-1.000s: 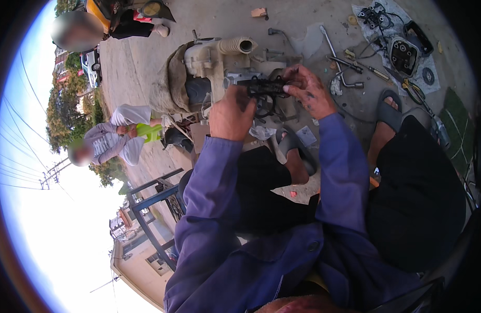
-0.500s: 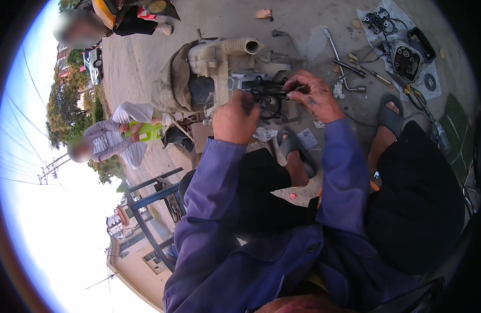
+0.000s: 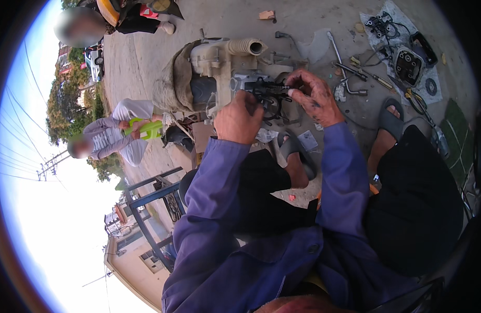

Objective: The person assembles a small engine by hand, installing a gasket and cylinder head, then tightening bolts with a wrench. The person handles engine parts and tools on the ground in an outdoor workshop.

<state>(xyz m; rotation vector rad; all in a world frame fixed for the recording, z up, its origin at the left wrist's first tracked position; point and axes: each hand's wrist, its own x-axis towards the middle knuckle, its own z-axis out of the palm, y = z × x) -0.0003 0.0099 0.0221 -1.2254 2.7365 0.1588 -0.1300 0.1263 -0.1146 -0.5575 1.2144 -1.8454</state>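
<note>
A dusty engine [image 3: 206, 58] with a ribbed intake hose [image 3: 246, 47] sits on the ground in front of me. At its near end is a dark metal part [image 3: 271, 96] with an open frame and a curved lower piece. My left hand [image 3: 239, 119] is closed at the left side of this part, its fingertips hidden behind the hand. My right hand [image 3: 317, 100] pinches at the part's right end, thumb and forefinger together. Whatever lies between those fingers is too small to name. Dark smudges mark the right hand.
Right of the engine lie a lug wrench [image 3: 340, 60], a screwdriver [image 3: 378, 79] and yellow-handled pliers [image 3: 417, 101]. Engine parts including a cover [image 3: 407, 67] rest on plastic sheeting. My sandalled feet flank the work. A person with a green item [image 3: 146, 129] is at left; another person is at upper left.
My left hand has shifted slightly to the right and its fingers have curled in closer against the dark part. My right hand stays nearly in place, still pinching.
</note>
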